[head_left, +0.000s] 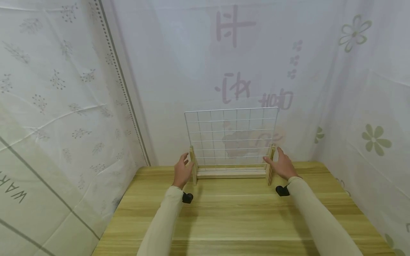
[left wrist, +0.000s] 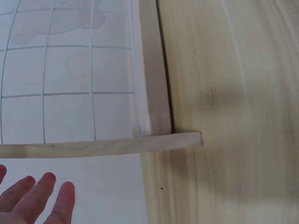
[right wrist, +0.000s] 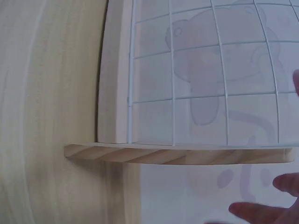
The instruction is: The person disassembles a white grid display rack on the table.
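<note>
A white wire grid panel (head_left: 230,109) stands upright in a wooden stand (head_left: 230,175) near the table's far edge. Beside the stand's left upright (head_left: 194,172) is my left hand (head_left: 182,174), its fingers loosely bent and holding nothing. The left wrist view shows these fingers (left wrist: 64,203) a little apart from the wood. My right hand (head_left: 283,167) spreads around the right upright (head_left: 269,174), thumb on the inner side and fingers outside. In the right wrist view, its fingertips (right wrist: 243,210) are clear of the upright (right wrist: 187,156); most of that hand is out of frame.
The wood-grain table (head_left: 230,220) stretches toward me from the stand. White printed cloth (head_left: 166,78) hangs close behind it, with more cloth at the left (head_left: 64,117) and right (head_left: 362,106). Black wrist devices (head_left: 188,198) sit under both sleeves.
</note>
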### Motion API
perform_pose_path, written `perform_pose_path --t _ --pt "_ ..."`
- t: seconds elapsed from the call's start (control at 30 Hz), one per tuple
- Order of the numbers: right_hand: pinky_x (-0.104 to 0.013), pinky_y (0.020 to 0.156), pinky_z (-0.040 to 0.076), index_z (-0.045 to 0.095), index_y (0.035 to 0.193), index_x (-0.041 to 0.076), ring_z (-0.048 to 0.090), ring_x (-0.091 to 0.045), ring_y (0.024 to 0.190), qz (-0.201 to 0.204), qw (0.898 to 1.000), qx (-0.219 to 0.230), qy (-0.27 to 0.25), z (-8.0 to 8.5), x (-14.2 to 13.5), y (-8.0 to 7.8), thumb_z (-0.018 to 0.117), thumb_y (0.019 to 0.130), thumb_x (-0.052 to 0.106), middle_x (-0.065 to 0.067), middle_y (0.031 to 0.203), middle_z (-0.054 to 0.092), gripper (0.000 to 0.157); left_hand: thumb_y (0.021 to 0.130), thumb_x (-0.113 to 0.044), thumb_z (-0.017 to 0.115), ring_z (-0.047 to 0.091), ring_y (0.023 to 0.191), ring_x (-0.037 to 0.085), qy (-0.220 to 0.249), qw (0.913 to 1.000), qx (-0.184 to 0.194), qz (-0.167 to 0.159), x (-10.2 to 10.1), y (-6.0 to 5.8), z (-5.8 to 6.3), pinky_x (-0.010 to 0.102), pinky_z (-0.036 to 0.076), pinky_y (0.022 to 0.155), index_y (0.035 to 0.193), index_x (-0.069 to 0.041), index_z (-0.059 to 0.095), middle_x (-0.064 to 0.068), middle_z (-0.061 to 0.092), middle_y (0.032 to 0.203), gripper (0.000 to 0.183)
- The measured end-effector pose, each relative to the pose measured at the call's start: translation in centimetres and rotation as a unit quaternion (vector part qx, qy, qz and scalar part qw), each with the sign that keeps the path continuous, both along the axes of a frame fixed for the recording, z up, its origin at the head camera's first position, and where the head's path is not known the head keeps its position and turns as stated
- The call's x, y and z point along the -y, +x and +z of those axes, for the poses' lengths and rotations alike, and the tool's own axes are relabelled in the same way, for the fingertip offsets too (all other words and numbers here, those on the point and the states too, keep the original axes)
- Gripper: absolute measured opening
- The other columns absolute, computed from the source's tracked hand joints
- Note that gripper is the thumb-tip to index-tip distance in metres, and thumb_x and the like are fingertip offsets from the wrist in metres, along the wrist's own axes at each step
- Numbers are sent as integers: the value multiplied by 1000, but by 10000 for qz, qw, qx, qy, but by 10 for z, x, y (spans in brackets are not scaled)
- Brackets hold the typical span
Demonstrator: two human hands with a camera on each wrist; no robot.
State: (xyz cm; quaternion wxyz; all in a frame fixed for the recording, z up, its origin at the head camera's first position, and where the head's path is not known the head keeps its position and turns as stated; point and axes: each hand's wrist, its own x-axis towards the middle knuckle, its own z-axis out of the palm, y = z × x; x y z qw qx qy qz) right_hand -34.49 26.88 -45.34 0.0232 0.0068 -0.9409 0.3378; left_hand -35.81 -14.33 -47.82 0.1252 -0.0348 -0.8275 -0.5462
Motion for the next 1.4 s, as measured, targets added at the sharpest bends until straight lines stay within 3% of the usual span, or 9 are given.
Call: perform_pose_path --t 0.2,0.4,0.53,0.63,0.77,0.83,1.03,1.23,1.4 --pt "-70 115 27 7 158 -7 27 -60 142 140 9993 -329 99 14 7 -13 53 102 45 -40 157 21 89 101 -15 53 41 142 48 12 9999 32 -108 -2 -8 11 60 42 111 156 -3 32 25 34 160 60" --pt "-65 110 38 13 158 -6 40 -56 136 -87 9995 -295 -96 16 7 -17 44 106 29 -39 151 36 69 101 -19 52 38 146 43 71 9993 229 -303 -4 -12 21 55 41 114 158 -6 28 22 30 163 64" --pt "-57 91 54 26 156 -5 59 -52 119 -338 9972 -580 -324 13 8 -16 36 107 21 -38 140 51 57 101 -18 51 39 145 44 110 9989 264 -360 -4 -11 24 55 42 113 159 -5 26 26 31 162 64" --pt "-42 70 54 36 153 -3 68 -47 99 -617 9929 -926 -414 10 11 -15 36 107 19 -36 131 59 51 101 -17 51 41 144 45 74 9991 236 -338 -4 -10 25 55 43 112 159 -5 26 27 33 160 64" --pt "-30 60 41 44 150 2 67 -44 87 -1012 9877 -1094 -469 8 15 -14 39 106 18 -33 128 63 48 102 -19 51 44 142 44 59 9990 283 -329 -4 -10 24 54 46 110 159 -7 27 25 37 159 63" --pt "-32 61 40 44 151 4 65 -45 89 -1139 9864 -1055 -535 7 16 -13 40 106 19 -32 130 63 48 103 -20 52 47 140 44 87 9993 249 -282 -4 -9 24 54 48 108 158 -8 30 25 40 157 61" --pt "-49 81 44 41 154 9 59 -48 105 -1279 9853 -944 -622 8 17 -13 39 108 24 -30 131 62 48 103 -18 54 61 124 43 -167 9998 -54 10 -1 -7 22 51 56 95 154 -10 41 24 54 146 53" --pt "-33 65 40 43 152 10 62 -36 80 -1323 9853 -940 -540 9 19 -14 41 108 26 -30 124 66 47 104 -23 55 68 109 40 -558 9980 -275 119 10 -2 19 48 59 85 149 -10 49 21 62 133 47" --pt "-31 58 39 45 151 10 57 -24 61 -1171 9855 -1055 -625 6 25 -14 46 107 23 -30 122 67 45 102 -25 60 69 101 38 -553 9976 -356 220 23 8 15 45 59 81 139 -8 59 19 66 125 40"
